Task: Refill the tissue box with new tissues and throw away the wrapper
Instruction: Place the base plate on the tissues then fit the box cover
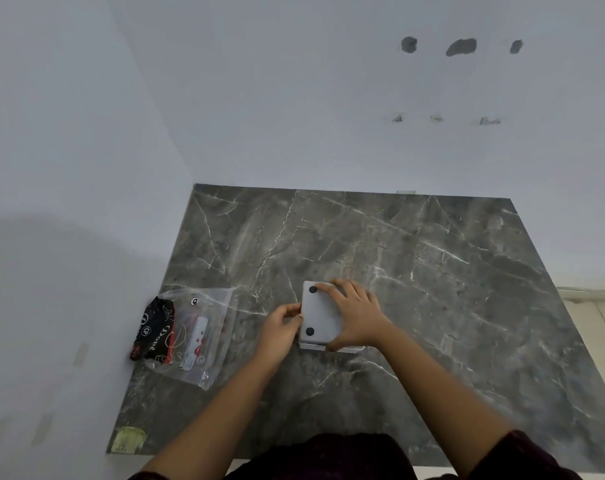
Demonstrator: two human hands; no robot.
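A white tissue box [320, 315] lies upside down on the dark marble table [432, 289], its grey base with two black rubber feet facing up. My right hand [354, 313] lies flat on that base, fingers spread over the far and right side. My left hand [282, 327] pinches the box's left edge. A white rim shows under the near edge of the base. To the left lies a clear plastic wrapper [193, 336] with printed red and white markings, flat on the table and empty as far as I can see.
A dark printed pouch with red and white lettering [153, 329] sits at the table's left edge against the wall, partly under the wrapper. A yellowish sticker [129, 439] marks the near left corner. White walls close in the left and far sides.
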